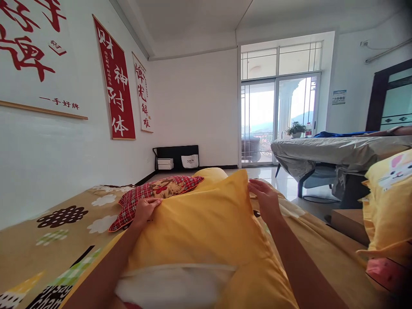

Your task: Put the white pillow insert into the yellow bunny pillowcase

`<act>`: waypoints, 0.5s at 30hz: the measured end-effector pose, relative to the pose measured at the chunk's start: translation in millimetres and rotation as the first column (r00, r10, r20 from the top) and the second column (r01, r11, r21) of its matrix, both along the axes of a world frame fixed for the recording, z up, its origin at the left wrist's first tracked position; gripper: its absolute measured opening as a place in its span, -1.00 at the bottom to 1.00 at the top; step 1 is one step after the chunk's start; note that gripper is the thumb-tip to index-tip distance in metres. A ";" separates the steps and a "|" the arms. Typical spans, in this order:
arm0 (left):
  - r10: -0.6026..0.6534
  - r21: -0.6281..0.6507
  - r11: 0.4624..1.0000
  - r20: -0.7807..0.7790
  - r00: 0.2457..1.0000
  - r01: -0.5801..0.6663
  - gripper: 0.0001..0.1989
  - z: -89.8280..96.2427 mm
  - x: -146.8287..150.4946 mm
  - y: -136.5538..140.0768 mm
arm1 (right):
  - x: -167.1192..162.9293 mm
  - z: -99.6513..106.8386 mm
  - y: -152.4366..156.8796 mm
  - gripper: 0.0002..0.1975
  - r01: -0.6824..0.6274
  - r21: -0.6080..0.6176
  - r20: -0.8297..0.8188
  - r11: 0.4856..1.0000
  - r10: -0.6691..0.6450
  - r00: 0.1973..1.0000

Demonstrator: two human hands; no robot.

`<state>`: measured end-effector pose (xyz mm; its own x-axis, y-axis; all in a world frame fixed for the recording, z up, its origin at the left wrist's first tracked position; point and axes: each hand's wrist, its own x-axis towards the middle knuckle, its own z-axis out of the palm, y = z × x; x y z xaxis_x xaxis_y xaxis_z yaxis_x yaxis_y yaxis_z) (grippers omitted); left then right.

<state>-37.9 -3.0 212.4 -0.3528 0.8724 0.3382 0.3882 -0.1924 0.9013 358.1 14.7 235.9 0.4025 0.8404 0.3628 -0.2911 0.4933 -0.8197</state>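
A yellow pillowcase (206, 214) stands up in front of me on the bed, with a white pillow (174, 285) showing through its opening near my body. At its far left corner, my left hand (146, 211) is closed on the cloth with thumb and fingers pinched together. My right hand (265, 197) holds the edge near the raised far right corner; part of its grip is hidden. Just beyond the left hand lies a red plaid cushion (161, 191) with a cartoon animal print. Another yellow pillow (210, 173) is partly hidden behind the pillowcase.
A brown patterned sheet (74, 240) covers the bed. On the right, yellow pillows with a rabbit print (389, 201) are stacked beside a cardboard box (349, 223). Farther off stand a plastic-covered table (322, 148), a chair (317, 176) and a glass sliding door (280, 120).
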 end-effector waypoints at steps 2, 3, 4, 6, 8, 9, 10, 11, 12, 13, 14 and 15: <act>-0.027 -0.040 0.999 -0.153 0.988 0.021 -0.59 -10.9 -4.6 2.8 | 2.6 -0.3 -7.8 -0.55 0.051 0.051 0.146 0.997 -0.058 0.988; -0.096 -0.091 0.993 -0.210 0.973 0.079 -0.52 -17.6 -5.4 3.4 | 1.3 -1.2 -14.3 -0.56 0.005 0.061 0.262 0.998 -0.021 0.965; -0.195 -0.157 0.974 -0.237 0.952 0.161 -0.42 -24.7 -4.9 3.7 | -2.4 -3.2 -22.1 -0.57 -0.096 0.044 0.398 0.994 0.071 0.915; -0.374 -0.256 0.914 -0.229 0.899 0.315 -0.22 -38.0 -0.3 3.2 | -18.0 -11.4 -39.9 -0.58 -0.362 -0.081 0.655 0.929 0.323 0.683; -0.457 -0.304 0.876 -0.270 0.848 0.375 -0.19 -46.7 8.5 0.9 | -42.1 -25.0 -56.6 -0.57 -0.513 -0.238 0.825 0.825 0.450 0.341; -0.470 -0.320 0.870 -0.314 0.825 0.374 -0.23 -48.5 14.0 -1.5 | -55.0 -32.8 -63.4 -0.55 -0.524 -0.292 0.880 0.800 0.439 0.181; -0.467 -0.325 0.874 -0.364 0.805 0.360 -0.28 -48.4 20.3 -5.3 | -67.1 -40.3 -68.7 -0.52 -0.521 -0.329 0.914 0.787 0.404 0.033; -0.451 -0.310 0.887 -0.419 0.788 0.343 -0.32 -46.7 27.3 -10.8 | -77.1 -46.8 -72.4 -0.49 -0.512 -0.346 0.931 0.786 0.354 -0.085; -0.427 -0.277 0.903 -0.479 0.767 0.329 -0.36 -43.6 35.0 -18.4 | -84.4 -51.6 -74.5 -0.47 -0.503 -0.350 0.936 0.790 0.308 -0.168; -0.393 -0.226 0.919 -0.544 0.741 0.322 -0.40 -39.7 43.5 -28.1 | -88.3 -54.5 -75.1 -0.49 -0.490 -0.346 0.938 0.800 0.274 -0.214; -0.369 -0.173 0.926 -0.607 0.704 0.335 -0.45 -35.3 52.6 -39.5 | -89.0 -55.4 -74.5 -0.54 -0.463 -0.334 0.940 0.821 0.253 -0.228; -0.366 -0.139 0.917 -0.665 0.651 0.373 -0.50 -30.9 62.1 -52.0 | -86.7 -54.8 -72.9 -0.62 -0.423 -0.324 0.942 0.846 0.245 -0.231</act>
